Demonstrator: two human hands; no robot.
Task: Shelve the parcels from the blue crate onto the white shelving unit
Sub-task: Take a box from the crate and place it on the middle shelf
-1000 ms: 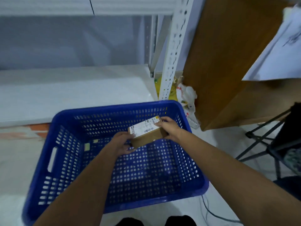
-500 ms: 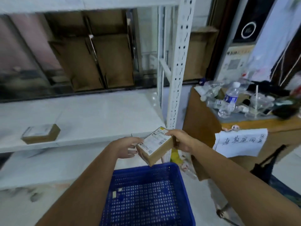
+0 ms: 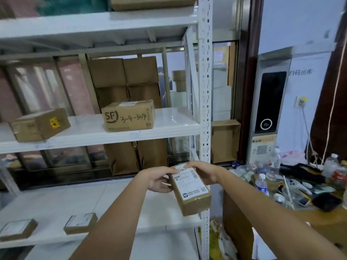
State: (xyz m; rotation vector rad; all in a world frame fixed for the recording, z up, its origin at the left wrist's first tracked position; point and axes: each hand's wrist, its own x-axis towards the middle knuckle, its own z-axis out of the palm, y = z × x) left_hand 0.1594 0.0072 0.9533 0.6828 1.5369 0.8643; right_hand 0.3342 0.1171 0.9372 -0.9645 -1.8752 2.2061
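Observation:
I hold a small brown cardboard parcel point(image 3: 191, 190) with a white shipping label in both hands, in front of the right post of the white shelving unit point(image 3: 204, 91). My left hand point(image 3: 157, 180) grips its left side and far end. My right hand point(image 3: 202, 174) grips its far right corner. The parcel tilts with its near end down, above the lower shelf point(image 3: 56, 205). The blue crate is out of view.
Two small flat parcels point(image 3: 80, 225) point(image 3: 17, 229) lie at the lower shelf's front left. The middle shelf carries an SF box point(image 3: 129, 116) and a brown box point(image 3: 40, 124). A wooden counter point(image 3: 262, 222) cluttered with bottles stands right of the shelving.
My view has swung up from the crate to the shelves. Both hands lifted the parcel out of the crate to shelf height and turned it lengthwise.

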